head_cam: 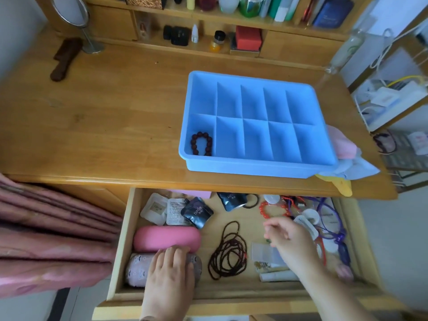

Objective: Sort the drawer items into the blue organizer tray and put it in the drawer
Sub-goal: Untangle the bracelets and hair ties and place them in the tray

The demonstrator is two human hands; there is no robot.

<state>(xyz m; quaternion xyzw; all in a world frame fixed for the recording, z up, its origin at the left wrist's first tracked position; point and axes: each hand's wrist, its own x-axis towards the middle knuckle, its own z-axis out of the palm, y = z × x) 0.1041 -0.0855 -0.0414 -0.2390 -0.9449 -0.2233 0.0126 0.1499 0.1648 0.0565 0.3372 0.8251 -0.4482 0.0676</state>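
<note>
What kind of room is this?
Probably a bedroom, at a wooden dressing desk. A round stand mirror and small bottles sit on it, and the open drawer holds a red bead bracelet and pouches.

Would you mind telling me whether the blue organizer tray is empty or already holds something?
Nearly empty: the blue organizer tray holds only a dark bead bracelet in its front-left compartment; the other compartments show bare blue floor.

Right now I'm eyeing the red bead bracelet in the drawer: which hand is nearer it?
Right. The right hand hovers just below the red bead bracelet; the left hand rests on the patterned case, far left.
</note>
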